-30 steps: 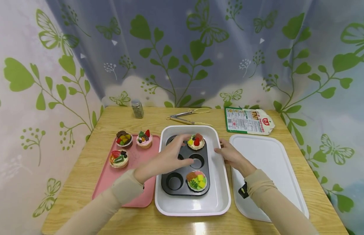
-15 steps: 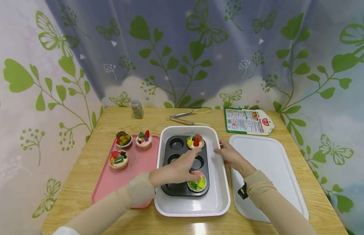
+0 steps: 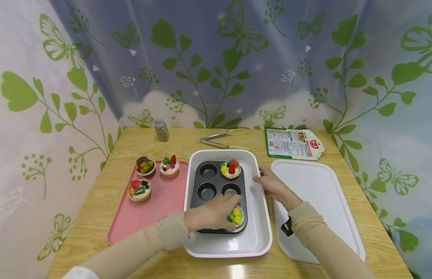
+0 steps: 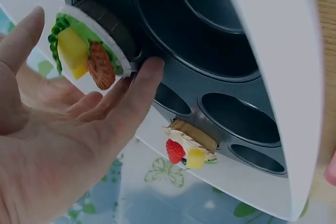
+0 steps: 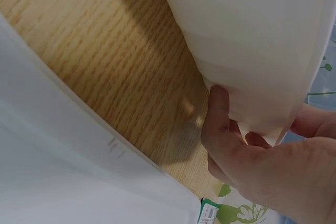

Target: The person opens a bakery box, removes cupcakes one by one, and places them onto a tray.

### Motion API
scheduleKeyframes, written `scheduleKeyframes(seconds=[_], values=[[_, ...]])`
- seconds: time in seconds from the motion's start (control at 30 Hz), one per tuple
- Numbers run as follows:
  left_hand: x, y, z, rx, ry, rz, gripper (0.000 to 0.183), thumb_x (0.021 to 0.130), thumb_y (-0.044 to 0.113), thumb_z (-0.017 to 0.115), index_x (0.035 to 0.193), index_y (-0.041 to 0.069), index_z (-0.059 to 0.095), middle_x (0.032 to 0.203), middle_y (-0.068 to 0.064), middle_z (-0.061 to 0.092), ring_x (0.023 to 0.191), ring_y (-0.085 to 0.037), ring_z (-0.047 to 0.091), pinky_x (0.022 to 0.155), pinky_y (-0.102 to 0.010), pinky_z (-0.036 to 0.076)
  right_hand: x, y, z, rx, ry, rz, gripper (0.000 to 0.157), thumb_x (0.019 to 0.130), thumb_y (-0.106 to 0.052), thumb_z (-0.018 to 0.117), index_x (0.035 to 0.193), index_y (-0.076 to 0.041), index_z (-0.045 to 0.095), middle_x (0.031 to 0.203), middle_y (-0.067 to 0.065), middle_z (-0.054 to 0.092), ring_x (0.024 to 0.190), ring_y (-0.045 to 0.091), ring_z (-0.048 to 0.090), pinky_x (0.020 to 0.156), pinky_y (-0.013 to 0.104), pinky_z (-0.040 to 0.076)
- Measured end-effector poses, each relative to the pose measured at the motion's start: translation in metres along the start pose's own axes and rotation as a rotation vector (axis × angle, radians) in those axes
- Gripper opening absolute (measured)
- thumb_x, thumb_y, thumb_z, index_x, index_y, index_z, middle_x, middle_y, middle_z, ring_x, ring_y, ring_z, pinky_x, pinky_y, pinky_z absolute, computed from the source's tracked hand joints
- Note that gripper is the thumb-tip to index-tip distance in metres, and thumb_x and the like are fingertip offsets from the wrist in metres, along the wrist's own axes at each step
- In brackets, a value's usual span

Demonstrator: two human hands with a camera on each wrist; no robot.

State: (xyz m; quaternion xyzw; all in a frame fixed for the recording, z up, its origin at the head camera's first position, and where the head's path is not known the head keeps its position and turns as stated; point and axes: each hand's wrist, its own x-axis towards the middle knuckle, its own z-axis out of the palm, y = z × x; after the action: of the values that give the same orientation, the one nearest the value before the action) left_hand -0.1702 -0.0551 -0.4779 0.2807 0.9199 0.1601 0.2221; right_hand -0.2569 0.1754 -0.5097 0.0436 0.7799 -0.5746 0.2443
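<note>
A fruit tart sits in a muffin tin at the frame's lower center, the left hand poised around it, fingers spread and released. The right hand grips the wall of the white pan holding the tin. 3 other tarts rest on a pink tray, center left.

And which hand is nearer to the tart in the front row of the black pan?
Left. The left hand is at the tart, thumb and fingers spread about it; the right hand is farther off, gripping the right wall of the white tub.
</note>
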Motion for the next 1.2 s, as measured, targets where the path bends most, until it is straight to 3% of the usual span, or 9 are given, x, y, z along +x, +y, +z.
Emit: scheduleKeyframes(seconds=[0.2, 0.73, 0.97, 1.2], values=[[0.0009, 0.0057, 0.0019, 0.161, -0.012, 0.0, 0.091, 0.086, 0.045, 0.087, 0.159, 0.02, 0.04, 0.154, -0.004, 0.053, 0.137, -0.025, 0.053, 0.111, -0.041, 0.052, 0.0011, 0.0006, -0.0004, 0.016, -0.003, 0.0, 0.061, 0.109, -0.01, 0.045, 0.164, 0.0, 0.021, 0.154, 0.03, 0.038, 0.135, 0.045, 0.052, 0.103, 0.059, 0.054], [0.0034, 0.008, 0.0038, 0.249, -0.02, 0.067, 0.065, 0.087, 0.032, 0.088, 0.142, 0.019, 0.055, 0.139, -0.003, 0.054, 0.117, -0.021, 0.055, 0.083, -0.03, 0.057, 0.0011, 0.0001, -0.0002, 0.003, 0.0, 0.002, 0.061, 0.11, -0.011, 0.045, 0.165, 0.0, 0.02, 0.155, 0.03, 0.037, 0.138, 0.048, 0.05, 0.103, 0.059, 0.054], [0.0054, 0.0074, 0.0035, 0.278, -0.015, 0.085, 0.059, 0.085, 0.027, 0.089, 0.133, 0.018, 0.055, 0.13, -0.003, 0.054, 0.108, -0.017, 0.054, 0.082, -0.026, 0.055, -0.0004, -0.001, 0.0001, 0.012, -0.009, -0.008, 0.062, 0.11, -0.01, 0.043, 0.165, 0.0, 0.018, 0.157, 0.032, 0.035, 0.139, 0.049, 0.05, 0.105, 0.061, 0.053], [0.0063, 0.0058, 0.0049, 0.252, -0.009, 0.067, 0.066, 0.083, 0.03, 0.09, 0.138, 0.016, 0.055, 0.131, -0.005, 0.054, 0.109, -0.019, 0.056, 0.084, -0.028, 0.055, -0.0002, 0.0003, -0.0002, 0.002, -0.008, -0.009, 0.061, 0.11, -0.011, 0.043, 0.165, 0.001, 0.019, 0.157, 0.032, 0.035, 0.138, 0.049, 0.05, 0.104, 0.059, 0.053]])
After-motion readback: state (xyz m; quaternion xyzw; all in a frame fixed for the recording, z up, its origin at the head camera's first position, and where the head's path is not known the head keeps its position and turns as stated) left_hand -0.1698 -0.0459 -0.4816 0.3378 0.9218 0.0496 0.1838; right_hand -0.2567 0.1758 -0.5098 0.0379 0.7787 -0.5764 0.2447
